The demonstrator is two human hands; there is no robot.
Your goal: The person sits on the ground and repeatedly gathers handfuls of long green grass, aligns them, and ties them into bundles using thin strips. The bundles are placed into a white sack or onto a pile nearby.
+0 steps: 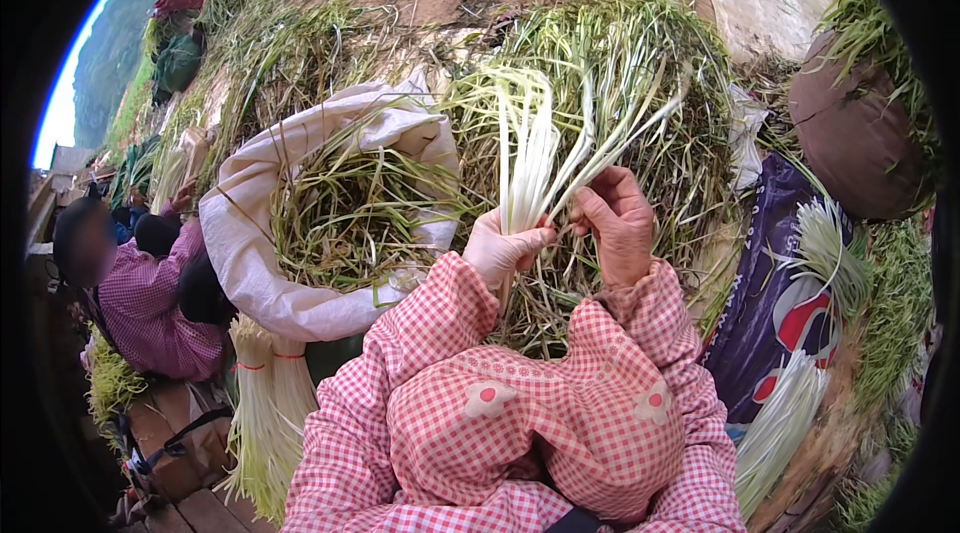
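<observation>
My left hand (505, 248) is closed around the lower ends of a loose bunch of long, pale chives (530, 168), whose white stalks fan upward and away from me. Just beside it, my right hand (622, 231) has its thumb and fingers pinched together at stalks that slant up to the right. The fingertips partly hide the lower ends there. Behind both hands lies a heap of green and withered chives (640, 63). Left of them, an open white woven sack (245, 198) with its rim rolled down holds loose, dry-looking green leaves (350, 203).
Tied chive bundles (265, 413) with red bands stand at lower left, near a person in a checked top (160, 293). To the right, more pale chives (785, 423) lie on and beside a dark purple printed sack (755, 263). A stuffed brown sack (860, 123) sits beyond.
</observation>
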